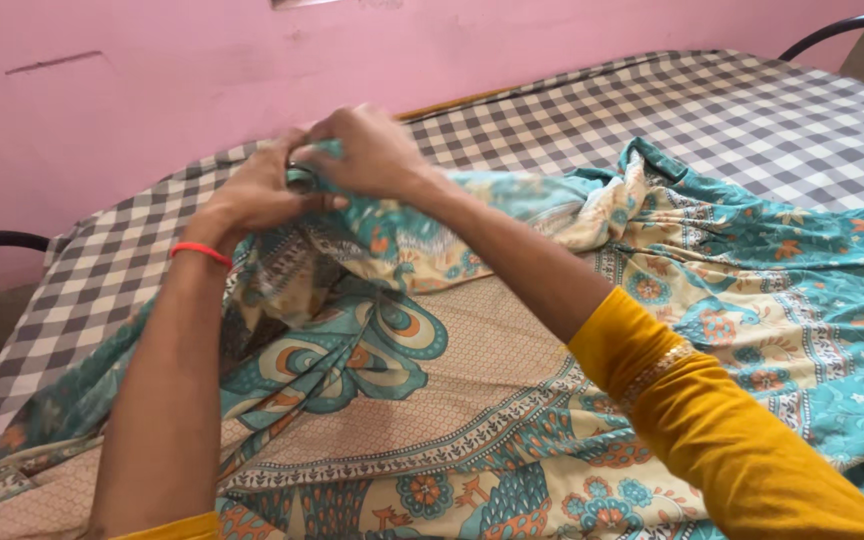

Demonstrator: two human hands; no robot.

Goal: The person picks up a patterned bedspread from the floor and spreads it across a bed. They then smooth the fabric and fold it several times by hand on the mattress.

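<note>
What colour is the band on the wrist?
Red-orange band on the left wrist, seen in the head view.

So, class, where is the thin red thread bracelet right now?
On the left wrist, left of centre in the head view, just above the teal patterned cotton sheet.

You have one view only, from the camera worn on your head, so no second view shares any part of the scene with it. It looks forward and down along your outstretched arms, tilted a little so the bed [752, 110] slopes across the frame. It sits close: your forearms fill the lower half, and your left hand [257, 190] and right hand [372, 150] meet just above the middle of the frame, on the patterned cloth [512, 400] that spreads toward the lower edge. Beyond them the view faces the pink wall [202, 70], which closes off the top, with the bed's far edge running along it.
</note>
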